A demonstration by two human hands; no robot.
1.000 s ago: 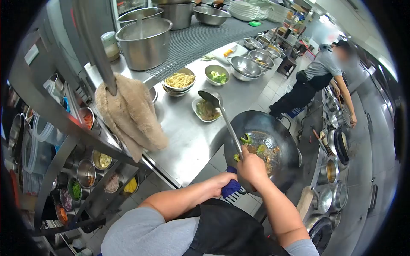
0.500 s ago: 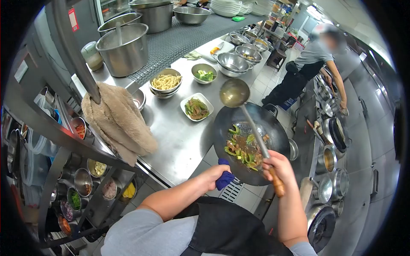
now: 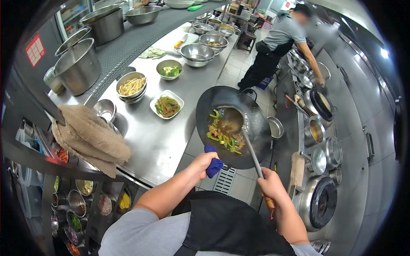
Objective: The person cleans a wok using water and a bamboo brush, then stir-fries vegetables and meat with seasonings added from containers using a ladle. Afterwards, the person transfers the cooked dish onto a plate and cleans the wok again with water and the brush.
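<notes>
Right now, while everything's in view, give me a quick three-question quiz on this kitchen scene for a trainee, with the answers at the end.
1. What does the left hand grip?
A) a white paper towel
B) a crumpled purple cloth
C) a green plastic brush

2. True or false: the right hand holds a long, wooden-handled steel ladle, its scoop inside the round black wok.

3. Which is nearer the wok: the square white dish of green-and-brown food or the round steel noodle bowl?

Key: 1. B; 2. True; 3. The square white dish.
</notes>
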